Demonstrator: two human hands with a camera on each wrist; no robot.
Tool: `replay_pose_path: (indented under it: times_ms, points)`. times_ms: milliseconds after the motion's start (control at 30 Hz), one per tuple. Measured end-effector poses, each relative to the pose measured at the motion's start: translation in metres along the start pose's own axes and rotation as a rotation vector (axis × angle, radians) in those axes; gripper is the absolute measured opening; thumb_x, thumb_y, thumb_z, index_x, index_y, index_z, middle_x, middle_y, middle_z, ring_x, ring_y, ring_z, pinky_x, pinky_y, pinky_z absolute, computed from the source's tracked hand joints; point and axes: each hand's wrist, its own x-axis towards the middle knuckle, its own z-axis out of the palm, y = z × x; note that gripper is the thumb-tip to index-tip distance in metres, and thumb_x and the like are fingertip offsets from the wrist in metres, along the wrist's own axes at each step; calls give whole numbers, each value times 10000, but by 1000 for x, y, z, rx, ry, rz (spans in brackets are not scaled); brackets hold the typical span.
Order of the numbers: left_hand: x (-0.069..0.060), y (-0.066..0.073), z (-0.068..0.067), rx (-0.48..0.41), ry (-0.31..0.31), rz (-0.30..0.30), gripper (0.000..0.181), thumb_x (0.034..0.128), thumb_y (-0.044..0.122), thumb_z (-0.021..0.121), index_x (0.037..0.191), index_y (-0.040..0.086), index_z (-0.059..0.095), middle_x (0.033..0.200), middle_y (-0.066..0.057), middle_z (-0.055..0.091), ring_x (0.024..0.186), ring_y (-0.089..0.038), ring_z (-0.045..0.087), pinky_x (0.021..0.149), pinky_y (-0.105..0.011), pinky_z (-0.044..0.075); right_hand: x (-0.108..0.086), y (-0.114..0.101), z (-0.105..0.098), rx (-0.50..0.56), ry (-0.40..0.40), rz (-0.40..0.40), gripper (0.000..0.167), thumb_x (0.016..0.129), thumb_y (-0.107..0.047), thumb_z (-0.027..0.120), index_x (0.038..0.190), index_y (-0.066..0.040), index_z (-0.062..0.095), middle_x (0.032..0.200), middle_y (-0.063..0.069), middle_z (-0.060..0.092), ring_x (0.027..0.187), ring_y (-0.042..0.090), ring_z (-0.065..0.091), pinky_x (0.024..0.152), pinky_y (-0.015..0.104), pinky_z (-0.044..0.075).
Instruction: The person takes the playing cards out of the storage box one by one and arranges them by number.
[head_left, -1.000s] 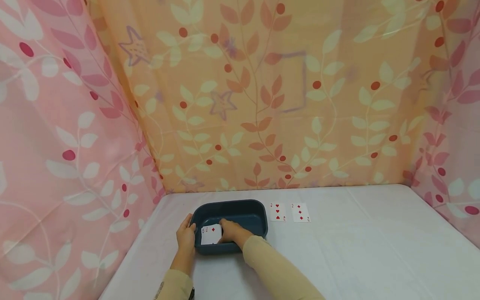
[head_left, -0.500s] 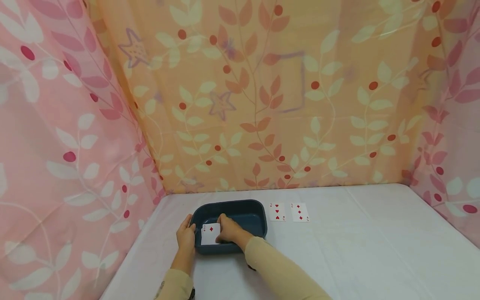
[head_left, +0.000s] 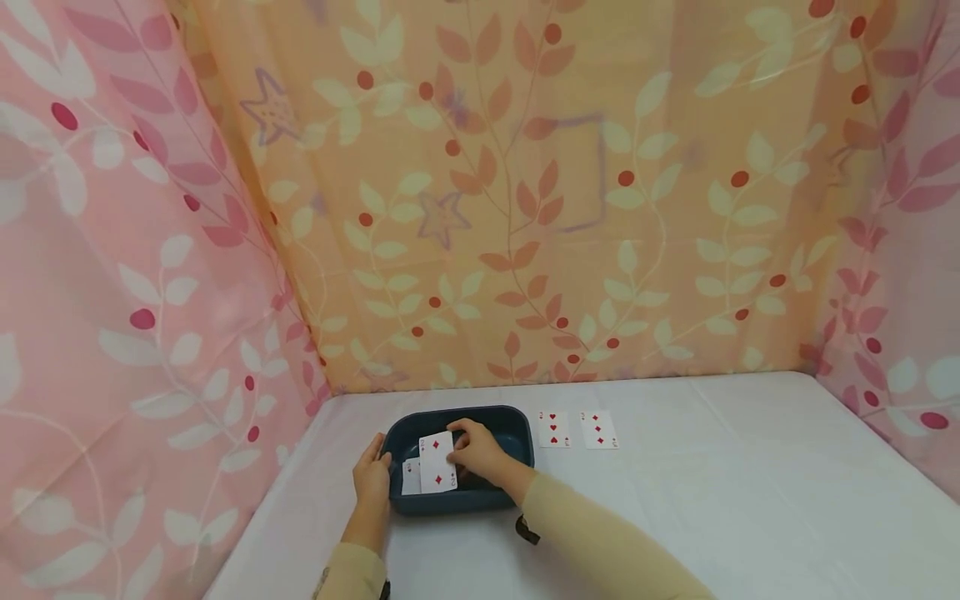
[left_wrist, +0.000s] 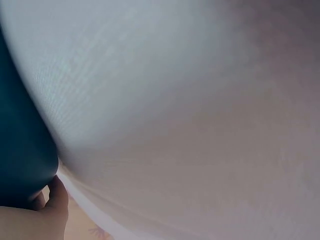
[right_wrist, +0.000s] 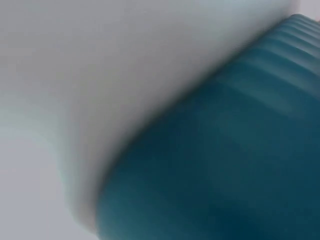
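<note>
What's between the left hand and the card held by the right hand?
Head view: the left wall of the bin, then another card inside, partly covered.

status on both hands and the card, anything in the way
Left hand grips left end of blue tub. Right hand pinches two-diamond card, overlapping another card inside. No obstruction seen.

The held card (head_left: 437, 465) is white with 2 red diamonds, the tray (head_left: 457, 504) dark teal-blue. At its 3 o'clock, the white hearts card (head_left: 554, 430) and diamonds card (head_left: 598, 430) each bear 3 red pips. The tablecloth (head_left: 735, 500) is white; the 12 o'clock curtain (head_left: 480, 275) orange, cream-leaved, red-dotted.
</note>
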Motion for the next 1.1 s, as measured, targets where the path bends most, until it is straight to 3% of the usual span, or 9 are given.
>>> replay_pose_path:
  times_ms: [233,1100]
  points:
    - [-1,2,1,33,0,-39,497,994,-68,331,1488,-48,282,1534,-218,261,1440,-359,198,1169,-460,155,-13,-14,-17,116,40,81,548,838,95,671,1346,87,467,754,86,607,566,153,593,530,322,571]
    - [-2,4,0,20,3,-38,495,1000,-67,345,1490,-40,279,1541,-195,260,1448,-318,188,1173,-419,160,-50,-21,-84,166,177,195,548,857,60,670,1369,54,475,731,57,625,587,146,577,545,260,559]
